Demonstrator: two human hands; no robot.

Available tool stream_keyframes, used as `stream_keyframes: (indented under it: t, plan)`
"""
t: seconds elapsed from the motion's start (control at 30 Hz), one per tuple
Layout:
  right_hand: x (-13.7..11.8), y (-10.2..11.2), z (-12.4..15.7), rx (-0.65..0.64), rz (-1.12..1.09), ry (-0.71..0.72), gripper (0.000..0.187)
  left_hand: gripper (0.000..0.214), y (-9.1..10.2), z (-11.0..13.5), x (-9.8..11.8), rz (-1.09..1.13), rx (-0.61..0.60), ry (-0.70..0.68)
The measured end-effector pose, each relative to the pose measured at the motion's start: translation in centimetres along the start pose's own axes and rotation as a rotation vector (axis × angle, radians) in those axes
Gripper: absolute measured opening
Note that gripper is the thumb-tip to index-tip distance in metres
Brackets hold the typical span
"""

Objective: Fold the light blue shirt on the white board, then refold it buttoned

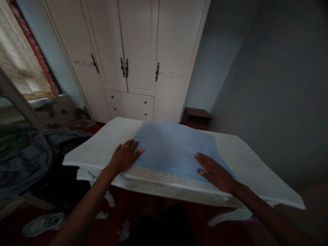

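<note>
A light blue cloth (171, 147) lies spread flat on a white table (246, 160) in front of me. My left hand (124, 156) rests flat at the cloth's left edge, fingers stretched out and a ring on one finger. My right hand (214, 172) lies flat on the cloth's near right part, fingers extended and pointing left. Neither hand grips anything.
A white wardrobe (138, 58) with dark handles and drawers stands behind the table. A small brown stand (196, 117) sits by the grey wall at right. Dark clothes (30, 153) are heaped at left, and a shoe (43, 223) lies on the red floor.
</note>
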State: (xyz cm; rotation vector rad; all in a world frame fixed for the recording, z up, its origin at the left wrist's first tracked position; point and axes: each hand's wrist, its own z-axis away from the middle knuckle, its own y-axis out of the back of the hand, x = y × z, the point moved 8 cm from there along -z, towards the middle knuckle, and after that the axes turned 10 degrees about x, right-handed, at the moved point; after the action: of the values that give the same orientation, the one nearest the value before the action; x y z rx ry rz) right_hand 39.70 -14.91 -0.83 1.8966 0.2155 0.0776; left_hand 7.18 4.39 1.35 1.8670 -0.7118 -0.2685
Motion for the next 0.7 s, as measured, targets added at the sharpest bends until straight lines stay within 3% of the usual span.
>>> stream_keyframes:
  t: [0.3, 0.5, 0.7]
  plan:
    - [0.8, 0.3, 1.1, 0.013, 0.035, 0.049, 0.063, 0.059, 0.5, 0.1, -2.5, 0.217, 0.091, 0.098]
    - [0.5, 2.1, 2.7, 0.053, 0.085, 0.09, 0.078, 0.056, 1.4, 0.0, -2.5, 0.183, 0.126, 0.145]
    - [1.2, 4.3, 4.6, 0.001, 0.006, 0.039, 0.082, 0.069, 2.3, -1.1, -4.5, 0.184, 0.016, 0.36]
